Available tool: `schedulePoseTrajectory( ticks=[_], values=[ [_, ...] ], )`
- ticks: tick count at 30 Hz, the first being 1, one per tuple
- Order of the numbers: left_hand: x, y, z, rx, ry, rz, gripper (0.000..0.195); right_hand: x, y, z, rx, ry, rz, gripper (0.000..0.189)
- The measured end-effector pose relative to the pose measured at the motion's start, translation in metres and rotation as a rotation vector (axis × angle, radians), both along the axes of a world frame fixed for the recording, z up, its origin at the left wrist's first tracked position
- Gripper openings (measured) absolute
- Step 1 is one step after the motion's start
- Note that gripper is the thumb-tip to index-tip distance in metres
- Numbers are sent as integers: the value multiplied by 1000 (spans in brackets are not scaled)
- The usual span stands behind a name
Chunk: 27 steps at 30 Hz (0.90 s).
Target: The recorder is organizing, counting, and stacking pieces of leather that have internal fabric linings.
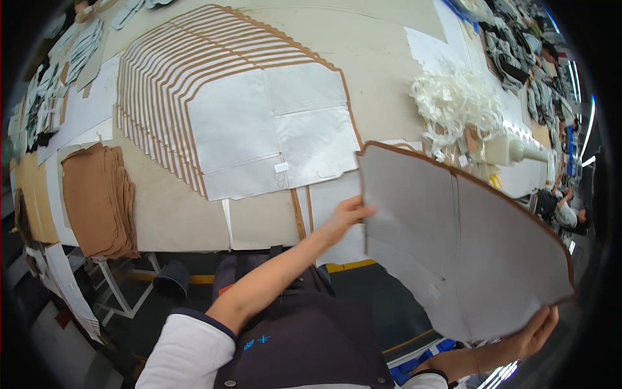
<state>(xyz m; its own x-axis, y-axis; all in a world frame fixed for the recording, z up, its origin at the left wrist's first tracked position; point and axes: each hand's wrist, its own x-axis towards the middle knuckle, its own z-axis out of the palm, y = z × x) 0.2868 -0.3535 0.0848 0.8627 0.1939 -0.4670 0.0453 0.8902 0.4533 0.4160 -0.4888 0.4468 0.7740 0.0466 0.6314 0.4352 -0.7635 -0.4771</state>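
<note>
A large grey fabric panel (413, 219) with a brown-edged border is held up off the table at the right. My left hand (351, 214) pinches its near left edge. At its lower right corner my right hand (537, 330) grips the rim, fingers partly hidden by the cloth. On the table in front of me lies a fanned stack of similar white panels with brown edges (233, 131), overlapping in steps. The topmost one bears a small white label (281, 167) and has seams across it.
Brown cloth pieces (97, 199) are piled at the table's left front. A heap of white tape (457, 104) and a pale plastic bottle (505, 150) are at the right. More garment parts (85, 51) lie far left. A dark bin (172, 281) stands below the table (184, 226).
</note>
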Motion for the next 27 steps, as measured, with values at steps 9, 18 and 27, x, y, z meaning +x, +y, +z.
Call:
schedulePoseTrajectory(
  ticks=[9,18,27],
  values=[
    [-199,148,-13,485,574,487,21,73,129,-274,-105,589,683,21],
    [-228,213,-57,555,722,582,22,79,229,-400,53,981,779,23],
    [-231,223,-83,591,828,552,24,79,245,-423,-34,988,749,23]
  ],
)
